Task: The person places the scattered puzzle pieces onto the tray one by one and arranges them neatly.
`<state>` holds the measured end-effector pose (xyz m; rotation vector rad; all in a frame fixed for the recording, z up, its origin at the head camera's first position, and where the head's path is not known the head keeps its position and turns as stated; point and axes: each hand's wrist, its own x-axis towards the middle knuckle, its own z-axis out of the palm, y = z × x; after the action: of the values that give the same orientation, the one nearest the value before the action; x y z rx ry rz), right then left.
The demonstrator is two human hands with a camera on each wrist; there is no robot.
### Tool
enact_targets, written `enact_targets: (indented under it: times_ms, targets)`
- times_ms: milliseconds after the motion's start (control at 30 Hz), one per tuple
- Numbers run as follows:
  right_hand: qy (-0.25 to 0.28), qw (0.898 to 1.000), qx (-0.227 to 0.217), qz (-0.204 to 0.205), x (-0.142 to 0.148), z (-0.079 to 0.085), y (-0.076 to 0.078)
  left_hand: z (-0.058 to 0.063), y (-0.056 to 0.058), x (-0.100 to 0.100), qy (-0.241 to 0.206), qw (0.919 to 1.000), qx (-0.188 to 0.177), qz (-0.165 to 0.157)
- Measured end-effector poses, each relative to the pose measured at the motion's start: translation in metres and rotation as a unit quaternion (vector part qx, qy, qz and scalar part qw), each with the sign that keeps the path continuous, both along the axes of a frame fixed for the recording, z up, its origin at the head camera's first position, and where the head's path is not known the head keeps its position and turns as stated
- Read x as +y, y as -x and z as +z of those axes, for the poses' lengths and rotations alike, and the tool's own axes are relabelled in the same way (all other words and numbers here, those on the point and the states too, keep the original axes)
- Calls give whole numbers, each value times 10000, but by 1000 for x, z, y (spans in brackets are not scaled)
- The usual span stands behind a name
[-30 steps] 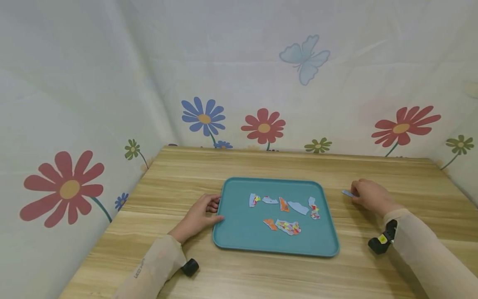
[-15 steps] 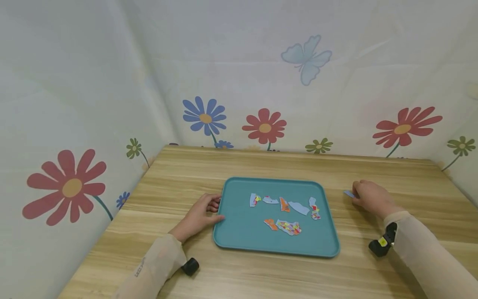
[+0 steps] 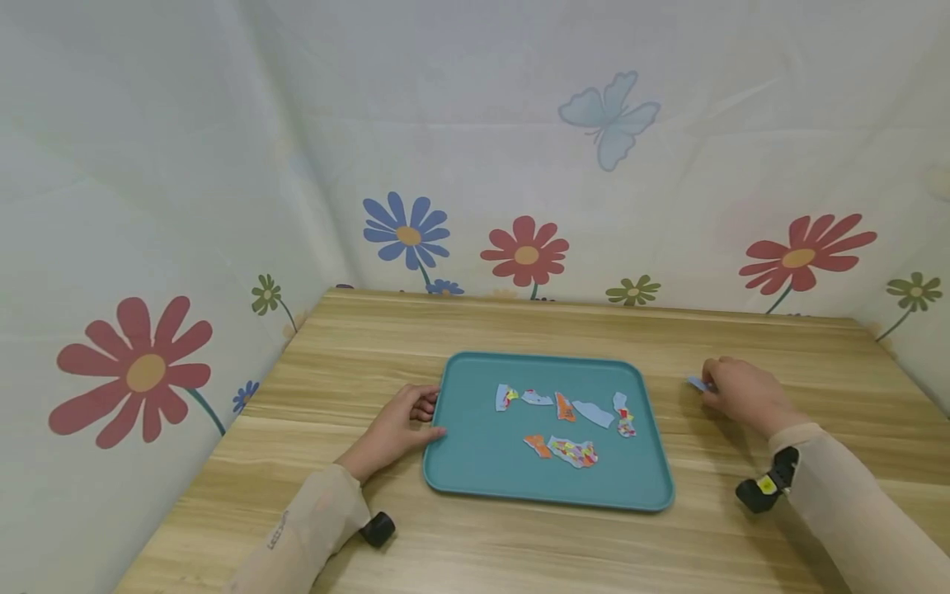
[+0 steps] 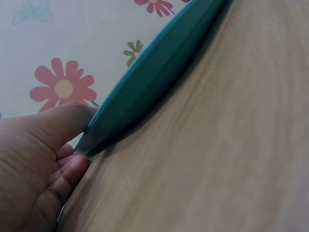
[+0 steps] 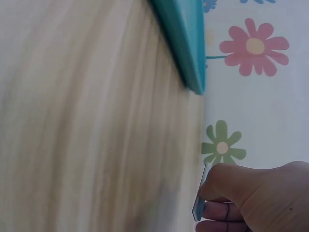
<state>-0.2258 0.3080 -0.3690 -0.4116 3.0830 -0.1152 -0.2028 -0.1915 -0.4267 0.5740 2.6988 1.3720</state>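
Observation:
A teal tray (image 3: pixel 475 470) lies on the table in the head view, bearing several torn-edged paper pieces. Some are plain pale blue, like the piece (image 3: pixel 593 413) right of centre; others carry orange or a multicolour pattern, like the patterned piece (image 3: pixel 573 451) near the front. My left hand (image 3: pixel 401 425) holds the tray's left edge, its thumb (image 4: pixel 77 118) over the rim and fingers against the outside. Off the tray's right side, my right hand (image 3: pixel 745 396) pinches a small pale blue piece (image 3: pixel 696 384). In the right wrist view this piece (image 5: pixel 198 205) stands edge-on between thumb and fingers.
The wooden table (image 3: pixel 519 544) runs back to a white curtain (image 3: pixel 460 124) printed with flowers and a butterfly. A black wrist camera (image 3: pixel 378 530) sits under the left sleeve, another wrist camera (image 3: pixel 759 493) under the right.
My right hand has shifted very slightly to the right with the pale blue piece. The left hand, the tray and its pieces stay as they were.

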Motion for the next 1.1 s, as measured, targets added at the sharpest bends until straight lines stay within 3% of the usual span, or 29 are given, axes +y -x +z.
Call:
enact_targets:
  times_ms: [600, 1100]
  targets:
    - [201, 9997, 138, 29, -33, 23, -19, 0, -2, -2, 101, 9999, -84, 67]
    - [426, 9969, 498, 446, -57, 21, -42, -5, 2, -1, -14, 9999, 119, 1]
